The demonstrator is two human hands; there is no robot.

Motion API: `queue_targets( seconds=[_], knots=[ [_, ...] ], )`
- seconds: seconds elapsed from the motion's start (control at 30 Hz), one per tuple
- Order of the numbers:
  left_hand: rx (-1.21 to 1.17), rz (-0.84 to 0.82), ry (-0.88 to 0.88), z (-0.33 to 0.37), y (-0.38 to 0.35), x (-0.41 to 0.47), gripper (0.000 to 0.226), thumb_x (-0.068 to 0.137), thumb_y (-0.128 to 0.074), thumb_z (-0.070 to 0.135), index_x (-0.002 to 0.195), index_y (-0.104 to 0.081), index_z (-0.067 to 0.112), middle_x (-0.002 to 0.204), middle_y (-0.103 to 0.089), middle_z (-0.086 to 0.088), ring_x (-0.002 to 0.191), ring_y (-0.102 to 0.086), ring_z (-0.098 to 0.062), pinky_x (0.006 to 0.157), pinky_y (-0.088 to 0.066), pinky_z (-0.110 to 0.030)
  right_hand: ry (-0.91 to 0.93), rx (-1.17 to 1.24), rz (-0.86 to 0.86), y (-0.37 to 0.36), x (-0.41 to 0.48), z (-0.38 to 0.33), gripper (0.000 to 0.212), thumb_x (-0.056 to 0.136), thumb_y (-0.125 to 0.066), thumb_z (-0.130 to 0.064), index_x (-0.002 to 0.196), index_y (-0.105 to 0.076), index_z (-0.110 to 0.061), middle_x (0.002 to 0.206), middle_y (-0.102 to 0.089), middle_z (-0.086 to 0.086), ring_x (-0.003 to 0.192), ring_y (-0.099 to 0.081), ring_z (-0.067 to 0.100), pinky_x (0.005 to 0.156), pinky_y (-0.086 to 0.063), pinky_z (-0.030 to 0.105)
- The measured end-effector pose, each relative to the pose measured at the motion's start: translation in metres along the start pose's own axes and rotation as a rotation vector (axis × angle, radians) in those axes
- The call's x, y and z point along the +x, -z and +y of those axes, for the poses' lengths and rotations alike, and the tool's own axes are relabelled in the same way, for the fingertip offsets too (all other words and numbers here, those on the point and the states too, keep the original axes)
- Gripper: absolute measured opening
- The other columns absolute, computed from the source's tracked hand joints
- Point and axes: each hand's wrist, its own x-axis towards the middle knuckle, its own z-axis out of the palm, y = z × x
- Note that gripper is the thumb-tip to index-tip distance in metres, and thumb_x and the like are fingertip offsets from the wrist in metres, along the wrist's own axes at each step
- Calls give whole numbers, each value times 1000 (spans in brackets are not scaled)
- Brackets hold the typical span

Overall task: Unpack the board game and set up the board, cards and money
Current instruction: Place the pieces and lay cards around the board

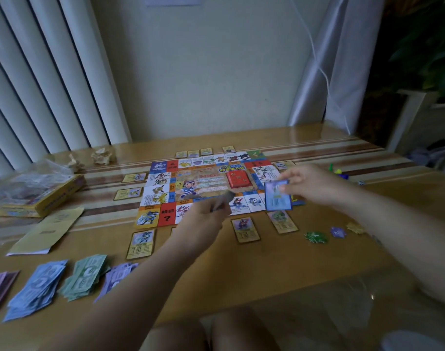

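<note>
Two bare forearms in shot, the left forearm [145, 274] and right forearm [393, 224], skin showing from frame edge to wrist. The left grip [203, 219] and right grip [310, 183] are bare hands, both slightly blurred. Down low, bare knees [244, 330] side by side.

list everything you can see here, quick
board: 1, multicoloured, table centre
red deck: 1, red, on board
property cards: ten or more, yellow-edged, around board
money piles: 4, purple, blue, green, purple, near left
box: 1, yellow, far left
leaflet: 1, yellow, beside box
token heaps: 3, green, blue, yellow, near right
crumpled paper: 2, pale, far left edge
left grip: 1, bare hand, holds card stack
right grip: 1, bare hand, pinches blue card
</note>
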Motion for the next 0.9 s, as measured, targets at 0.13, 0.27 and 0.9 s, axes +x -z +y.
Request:
queue_targets(
  seconds=[0.13,0.27,0.9],
  knots=[
    [555,-158,-199,-4,-11,-2,22,101,-37,21,118,-51,23,96,-53,-2,77,-51,-10,67,-45,-21,-28,-191,-146,-19,-2,11,27,88,-65,-25,114,-63,-19,104,-66,3,95,-61,14,81,-45,28],
    [955,-264,-298,-10,-24,-3,46,98,-36,18,144,-33,24,149,-32,2,135,-31,-16,115,-23,-38,-5,-220,-174,-32,3,13,27,89,-65,-26,115,-64,-20,98,-65,0,91,-62,14,75,-46,26],
    [1204,-459,-280,-8,-25,-3,58,99,-30,21,149,-10,40,160,1,10,145,-12,-23,118,-7,-51,76,-842,-324,-38,-30,11,46,102,-23,-39,143,-34,-19,150,-34,0,135,-34,18,112,-26,41]
  ],
)
